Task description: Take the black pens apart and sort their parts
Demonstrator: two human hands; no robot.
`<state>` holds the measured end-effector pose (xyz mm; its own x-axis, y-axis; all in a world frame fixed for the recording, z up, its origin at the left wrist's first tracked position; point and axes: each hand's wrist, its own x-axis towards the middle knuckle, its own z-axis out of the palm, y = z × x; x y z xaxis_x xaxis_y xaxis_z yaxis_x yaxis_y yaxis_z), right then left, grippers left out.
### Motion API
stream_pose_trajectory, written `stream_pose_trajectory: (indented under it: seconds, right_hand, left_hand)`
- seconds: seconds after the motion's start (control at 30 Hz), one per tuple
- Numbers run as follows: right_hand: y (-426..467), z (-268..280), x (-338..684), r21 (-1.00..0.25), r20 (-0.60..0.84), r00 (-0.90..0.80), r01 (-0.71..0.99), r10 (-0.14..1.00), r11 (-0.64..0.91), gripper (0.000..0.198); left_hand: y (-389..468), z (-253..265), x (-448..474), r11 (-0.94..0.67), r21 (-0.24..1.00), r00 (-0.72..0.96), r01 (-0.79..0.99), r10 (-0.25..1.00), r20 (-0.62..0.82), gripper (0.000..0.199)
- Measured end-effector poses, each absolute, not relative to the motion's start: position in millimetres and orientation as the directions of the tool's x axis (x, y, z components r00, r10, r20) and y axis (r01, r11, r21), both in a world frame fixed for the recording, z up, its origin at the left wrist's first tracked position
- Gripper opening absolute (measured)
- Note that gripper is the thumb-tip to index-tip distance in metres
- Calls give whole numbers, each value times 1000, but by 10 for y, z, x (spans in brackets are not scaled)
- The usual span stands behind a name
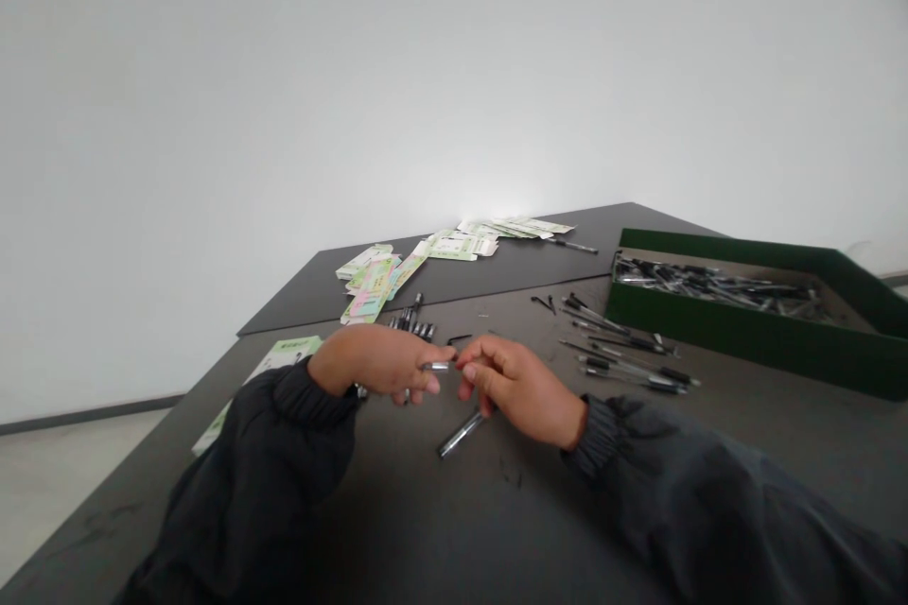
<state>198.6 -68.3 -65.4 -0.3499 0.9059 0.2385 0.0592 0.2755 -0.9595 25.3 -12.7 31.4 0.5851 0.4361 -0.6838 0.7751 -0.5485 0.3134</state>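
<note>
My left hand (387, 361) is closed around a pen part (435, 367), whose clear, shiny end sticks out by the thumb. Close beside it, my right hand (521, 388) has thumb and forefinger drawn together near that end; whatever they pinch is too small to make out. A clear pen barrel (460, 435) slants below the right fingers, its upper end hidden by them, and I cannot tell whether it is held or lying on the table. Behind the left hand lies a cluster of black-ended pens (412, 321), partly covered.
To the right, several loose pens (624, 350) lie beside a green box (744, 326) full of pens or pen parts. Small black pieces (545, 303) rest nearby. Green-white cartons (458, 246) spread across the back, and another carton (284, 354) sits by the left sleeve. A wall (454, 66) stands behind the table.
</note>
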Motion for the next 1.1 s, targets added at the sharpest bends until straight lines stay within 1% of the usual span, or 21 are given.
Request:
stream_pose_trajectory:
  seconds: [0.13, 0.2, 0.3, 0.37, 0.43, 0.53, 0.57, 0.63, 0.7, 0.8, 0.87, 0.9, 1.0, 1.1]
  right_hand:
    - [-714, -644, 1969, -959, 270, -284, 0, 920, 282, 10]
    - [-709, -617, 1979, -961, 271, -253, -14, 929, 277, 19]
    - [-686, -586, 1998, -964, 257, -212, 17, 943, 267, 34]
    - [-664, -587, 2007, -959, 272, -198, 30, 942, 283, 40]
    - [-645, -602, 2008, -957, 287, -197, -23, 938, 288, 32]
    - [-629, -631, 1996, -965, 255, -189, -114, 948, 236, 20]
    - [-627, -639, 1991, -969, 236, -179, -121, 955, 217, 20]
    - [-626, -653, 1982, -972, 228, -165, -88, 960, 216, 26]
    - [-627, -664, 1973, -969, 246, -175, -33, 953, 244, 34]
    - [-637, -658, 1958, -967, 246, -259, -2, 934, 255, 33]
    - [-651, -630, 1945, -977, 210, -345, -39, 915, 210, 33]
    - [-660, -611, 1937, -981, 196, -362, -69, 911, 184, 34]
    - [-697, -555, 1901, -974, 183, -335, -189, 924, 125, 33]
    - [-737, -554, 1835, -956, 201, -363, -276, 910, 101, 33]
  left_hand:
    - [-179, 361, 319, -600, 268, 595, 754, 450, -666, 37]
    - [-202, 381, 350, -600, 245, 575, 762, 451, -683, 38]
    - [-217, 392, 370, -589, 225, 548, 776, 453, -703, 42]
    - [-215, 386, 366, -577, 220, 531, 787, 451, -717, 44]
    - [-207, 374, 353, -569, 237, 533, 788, 437, -724, 45]
    - [-191, 354, 331, -551, 266, 539, 791, 422, -729, 48]
    - [-187, 349, 325, -544, 269, 536, 794, 421, -732, 48]
    - [-186, 345, 320, -534, 271, 530, 801, 420, -737, 47]
    - [-197, 346, 328, -531, 262, 524, 806, 432, -734, 44]
    - [-243, 355, 368, -527, 242, 516, 815, 468, -717, 35]
    - [-281, 362, 404, -523, 242, 514, 817, 472, -716, 27]
    - [-297, 365, 420, -528, 244, 522, 813, 475, -709, 24]
    - [-309, 367, 444, -576, 247, 565, 779, 476, -674, 19]
    - [-268, 354, 431, -659, 183, 579, 730, 452, -679, 18]
